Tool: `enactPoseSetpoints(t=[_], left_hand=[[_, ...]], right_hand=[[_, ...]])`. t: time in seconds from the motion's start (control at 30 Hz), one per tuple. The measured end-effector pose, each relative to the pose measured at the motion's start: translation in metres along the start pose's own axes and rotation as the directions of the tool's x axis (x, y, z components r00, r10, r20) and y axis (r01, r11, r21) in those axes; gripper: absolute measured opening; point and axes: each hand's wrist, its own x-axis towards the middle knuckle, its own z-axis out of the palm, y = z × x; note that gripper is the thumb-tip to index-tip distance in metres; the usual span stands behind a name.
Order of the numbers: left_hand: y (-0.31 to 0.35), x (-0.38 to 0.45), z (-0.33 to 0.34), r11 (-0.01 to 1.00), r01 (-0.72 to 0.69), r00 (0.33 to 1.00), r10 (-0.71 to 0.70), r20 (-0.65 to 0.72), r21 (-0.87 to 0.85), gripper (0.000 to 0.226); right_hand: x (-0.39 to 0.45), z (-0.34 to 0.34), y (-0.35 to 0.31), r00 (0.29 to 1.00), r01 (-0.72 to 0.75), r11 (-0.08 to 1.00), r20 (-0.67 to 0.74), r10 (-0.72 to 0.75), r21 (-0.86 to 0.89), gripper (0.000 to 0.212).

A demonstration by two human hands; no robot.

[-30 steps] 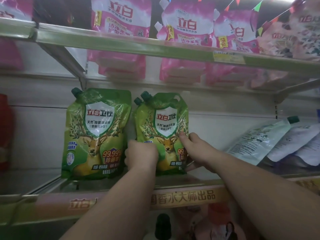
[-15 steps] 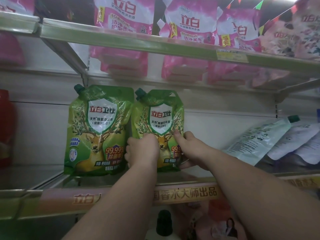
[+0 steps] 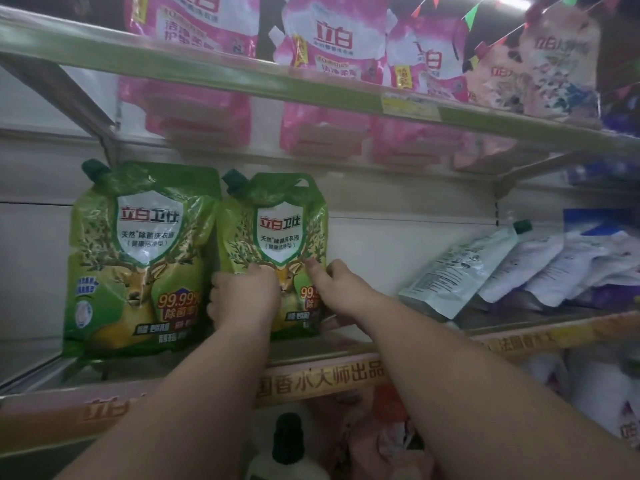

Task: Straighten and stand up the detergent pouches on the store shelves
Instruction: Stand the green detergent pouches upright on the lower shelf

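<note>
Pouch, green, second from left on middle shelf, upright, just beside larger green pouch.

Head view: left hand curled round lower left edge of pouch, gripping it; right hand holds right edge, thumb across the front, remaining fingers hidden behind. Base hidden behind hands; cannot tell if seated flat.

Risks, judged: soft liquid fill may slump forward once released if base sits unevenly; shoving left could tip neighbour. White pouches lying slanted to the right, not yet stood up; likely to slide when handled. Pink pouches above, apart from hands.
</note>
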Motion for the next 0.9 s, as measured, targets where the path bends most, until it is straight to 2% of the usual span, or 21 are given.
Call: enactPoseSetpoints(t=[0.1, 0.27, 0.33, 0.4, 0.5, 0.57, 0.7, 0.9], left_hand=[[0.002, -0.008, -0.001, 0.996, -0.083, 0.997, 0.082, -0.014, -0.021, 0.069], [0.007, -0.031, -0.015, 0.976, -0.202, 0.979, 0.203, -0.001, -0.082, 0.076], [0.008, -0.04, -0.022, 0.96, -0.258, 0.966, 0.26, 0.001, -0.111, 0.071], [0.01, -0.05, -0.028, 0.933, -0.335, 0.941, 0.337, -0.005, -0.133, 0.065], [0.013, -0.063, -0.029, 0.897, -0.42, 0.906, 0.423, -0.006, -0.14, 0.074], [0.015, -0.071, -0.024, 0.853, -0.511, 0.857, 0.515, 0.005, -0.108, 0.067], [0.015, -0.091, -0.001, 0.763, -0.646, 0.756, 0.645, 0.111, -0.036, 0.054], [0.018, -0.116, 0.044, 0.743, -0.666, 0.696, 0.65, 0.306, -0.064, 0.058]], right_hand=[[0.0, -0.005, 0.001, 1.0, 0.001, 0.996, -0.014, -0.002, -0.09, 0.075], [-0.002, -0.007, -0.001, 0.997, 0.036, 0.97, -0.054, -0.05, -0.242, 0.077], [-0.004, -0.01, 0.0, 0.993, 0.056, 0.96, -0.081, -0.081, -0.273, 0.077], [-0.007, -0.014, 0.0, 0.985, 0.082, 0.955, -0.123, -0.121, -0.284, 0.077], [-0.019, -0.024, 0.0, 0.968, 0.111, 0.942, -0.178, -0.174, -0.318, 0.071], [-0.029, -0.031, 0.003, 0.959, 0.124, 0.937, -0.203, -0.197, -0.325, 0.064], [-0.043, -0.049, 0.016, 0.929, 0.137, 0.949, -0.296, -0.223, -0.283, 0.057], [-0.056, -0.084, 0.039, 0.901, 0.126, 0.954, -0.372, -0.224, -0.272, 0.051]])
